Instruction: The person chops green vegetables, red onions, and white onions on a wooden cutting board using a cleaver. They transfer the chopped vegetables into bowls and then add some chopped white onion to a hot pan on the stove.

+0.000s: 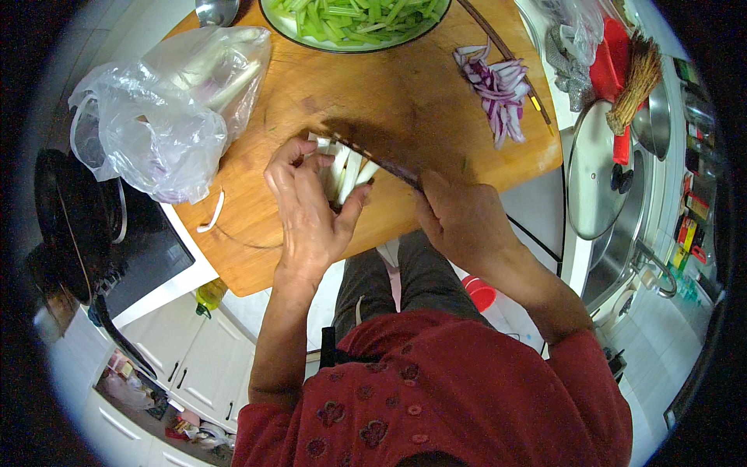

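My left hand (309,204) is curled over several cut white stalk pieces, which look like scallion (352,172), and steadies them against a wooden cutting board (362,87). My right hand (464,213) grips the handle of a kitchen knife (382,157). Its dark blade lies across the far end of the stalks, close to my left fingertips; the cutting edge itself is hard to make out. Sliced red onion (499,93) is heaped at the board's right. At the far side stands a dish (350,48) full of cut green stalks, possibly celery (362,17).
A clear plastic bag (157,128) holding vegetables covers the board's left corner, near a white scrap (213,213). Chopsticks (505,49) lie along the right edge. Left is a dark wok (70,233); right are a glass lid (595,169), a straw brush (636,87) and a sink (613,262).
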`<state>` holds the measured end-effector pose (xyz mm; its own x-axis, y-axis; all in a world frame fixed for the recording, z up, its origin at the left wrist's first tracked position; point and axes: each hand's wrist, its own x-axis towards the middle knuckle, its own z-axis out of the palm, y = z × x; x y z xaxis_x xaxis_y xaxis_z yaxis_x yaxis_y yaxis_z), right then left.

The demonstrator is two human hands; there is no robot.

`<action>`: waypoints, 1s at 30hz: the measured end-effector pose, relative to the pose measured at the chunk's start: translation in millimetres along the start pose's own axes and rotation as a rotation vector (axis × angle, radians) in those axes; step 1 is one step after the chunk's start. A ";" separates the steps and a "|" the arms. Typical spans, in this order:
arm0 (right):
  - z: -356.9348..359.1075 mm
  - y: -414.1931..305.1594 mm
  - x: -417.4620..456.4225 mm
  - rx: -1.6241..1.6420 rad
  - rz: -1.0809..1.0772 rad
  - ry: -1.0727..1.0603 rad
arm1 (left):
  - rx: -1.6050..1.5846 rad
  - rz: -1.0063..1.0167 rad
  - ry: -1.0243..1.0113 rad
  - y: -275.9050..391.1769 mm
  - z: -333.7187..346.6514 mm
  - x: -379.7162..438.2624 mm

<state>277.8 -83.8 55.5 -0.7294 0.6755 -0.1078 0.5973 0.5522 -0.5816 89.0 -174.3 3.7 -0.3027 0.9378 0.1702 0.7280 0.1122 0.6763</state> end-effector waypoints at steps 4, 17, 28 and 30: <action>2.4 3.0 -4.9 -0.012 0.033 -0.086 | -0.018 0.011 0.011 -0.5 -5.1 -6.5; -19.8 -33.1 14.8 -0.109 -0.108 -0.090 | -0.023 0.177 0.040 -6.1 -7.5 -10.3; 15.6 -19.0 22.4 -0.183 0.023 -0.282 | -0.122 0.125 0.032 -7.4 -4.4 -10.4; 21.9 -19.3 27.4 -0.114 0.039 -0.251 | -0.120 0.144 0.041 -7.6 -4.0 -10.1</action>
<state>238.9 -86.7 46.1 -0.7564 0.5631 -0.3329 0.6499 0.5892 -0.4801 84.0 -186.0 -0.3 -0.2269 0.9269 0.2990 0.6876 -0.0649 0.7232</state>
